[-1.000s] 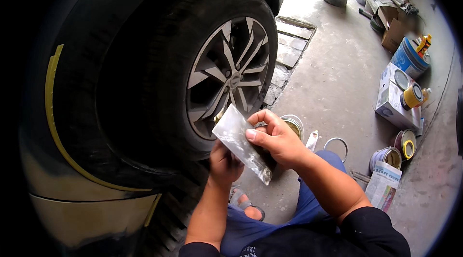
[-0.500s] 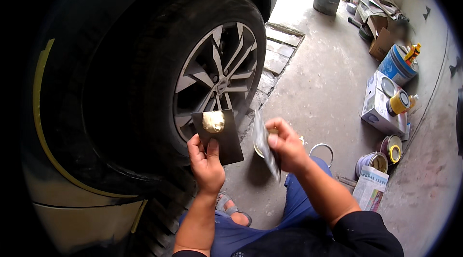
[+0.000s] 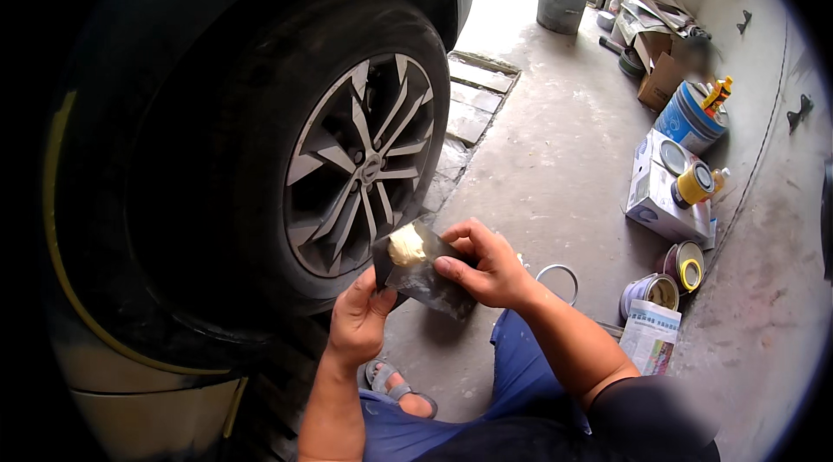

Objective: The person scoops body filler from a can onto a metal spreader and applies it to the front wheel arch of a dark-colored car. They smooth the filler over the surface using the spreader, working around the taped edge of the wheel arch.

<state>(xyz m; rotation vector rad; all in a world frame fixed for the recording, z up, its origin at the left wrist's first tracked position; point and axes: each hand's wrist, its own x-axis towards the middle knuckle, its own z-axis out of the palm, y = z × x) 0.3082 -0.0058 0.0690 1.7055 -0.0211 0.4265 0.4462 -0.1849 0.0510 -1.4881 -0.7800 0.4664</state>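
Pinched in my left hand point(image 3: 357, 323) is a dark flat plate point(image 3: 382, 262). My right hand point(image 3: 484, 264) grips a thin grey spreader point(image 3: 434, 290), thumb on top, which overlaps the plate and hides most of it. A cream lump of putty point(image 3: 406, 247) sits at the upper end where the two meet; which one bears it I cannot tell. Just beyond my hands stands a car wheel point(image 3: 371, 169) with a black tyre point(image 3: 260, 193). Yellow masking tape point(image 3: 57, 202) runs along the wheel arch at the left.
On the right, paint cans point(image 3: 651, 293), a white box point(image 3: 664, 189) with a small yellow can point(image 3: 694, 184) on it, and a blue bucket point(image 3: 690, 119) line the wall. A grey bucket point(image 3: 562, 0) stands farther back. A metal ring point(image 3: 557, 281) lies on the floor.
My right hand has moved left, bringing the spreader from beside the plate to over it. The plate has tilted, and the view has shifted slightly to the right.
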